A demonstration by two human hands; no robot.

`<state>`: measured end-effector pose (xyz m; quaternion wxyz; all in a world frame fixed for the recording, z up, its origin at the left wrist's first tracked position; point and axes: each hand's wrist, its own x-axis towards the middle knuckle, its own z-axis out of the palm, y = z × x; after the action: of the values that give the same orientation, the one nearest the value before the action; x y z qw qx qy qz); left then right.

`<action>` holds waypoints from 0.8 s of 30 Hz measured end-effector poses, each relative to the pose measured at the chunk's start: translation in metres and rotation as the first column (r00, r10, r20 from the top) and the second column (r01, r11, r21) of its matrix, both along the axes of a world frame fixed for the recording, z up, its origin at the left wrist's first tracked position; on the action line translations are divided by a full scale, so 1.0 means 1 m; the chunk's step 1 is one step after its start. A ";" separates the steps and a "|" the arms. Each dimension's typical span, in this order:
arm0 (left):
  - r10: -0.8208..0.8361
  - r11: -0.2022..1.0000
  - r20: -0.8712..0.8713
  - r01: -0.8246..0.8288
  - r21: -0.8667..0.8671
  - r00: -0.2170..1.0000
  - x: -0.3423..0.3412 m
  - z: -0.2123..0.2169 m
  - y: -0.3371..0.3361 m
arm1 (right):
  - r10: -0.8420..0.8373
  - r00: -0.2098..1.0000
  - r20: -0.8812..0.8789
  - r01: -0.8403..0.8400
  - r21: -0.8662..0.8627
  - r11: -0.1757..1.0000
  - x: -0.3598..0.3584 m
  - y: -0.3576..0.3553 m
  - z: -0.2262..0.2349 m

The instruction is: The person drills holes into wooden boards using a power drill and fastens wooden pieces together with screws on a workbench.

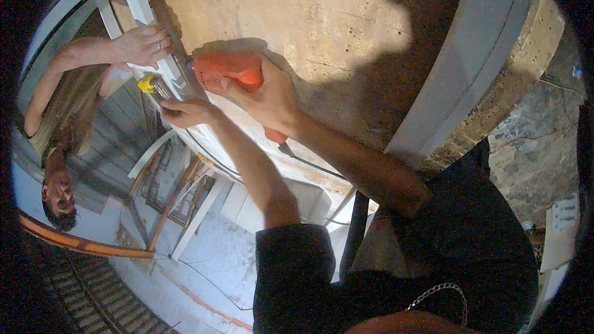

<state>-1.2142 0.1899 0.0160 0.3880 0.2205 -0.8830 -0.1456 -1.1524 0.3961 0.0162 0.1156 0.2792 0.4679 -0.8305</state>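
Note:
My right hand (272, 96) is wrapped round the grip of a red corded power drill (226, 69). The drill's front end points left at the edge of a white profile (139, 3) along the wooden board (297, 18). Lower on that profile, my left hand (190, 113) has its fingers curled in by the edge. Close to its fingertips is a slim silvery piece (162, 89) with a yellow end (147, 84); whether my fingers hold it or the profile is unclear. A co-worker's hand (147, 46) with a ring presses on the profile above.
The co-worker (74, 105) stands on the left. A thick grey-faced beam (458, 68) runs along the right of the board. The drill's black cord (315, 165) trails down below my right forearm. Wooden and white frame pieces (195, 216) stand at lower left, near an orange rail (86, 244).

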 end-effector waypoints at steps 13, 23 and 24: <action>-0.357 0.046 0.049 -0.035 0.998 0.933 -0.014 -0.011 -0.030 | -0.113 0.992 -0.050 0.112 -0.022 0.993 0.007 -0.004 0.002; -0.312 -0.024 0.181 -0.198 0.980 0.933 -0.045 -0.042 -0.074 | -0.020 0.999 -0.037 0.019 -0.042 0.999 0.015 -0.007 -0.007; -0.292 -0.035 0.205 -0.225 0.974 0.934 -0.043 -0.038 -0.066 | -0.033 0.999 -0.035 0.031 -0.049 0.998 0.015 -0.004 -0.005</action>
<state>-1.2569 0.1234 -0.0221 -0.0605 0.4311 -0.5631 -0.7024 -1.1376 0.3921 0.0116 0.1008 0.2687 0.4451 -0.8482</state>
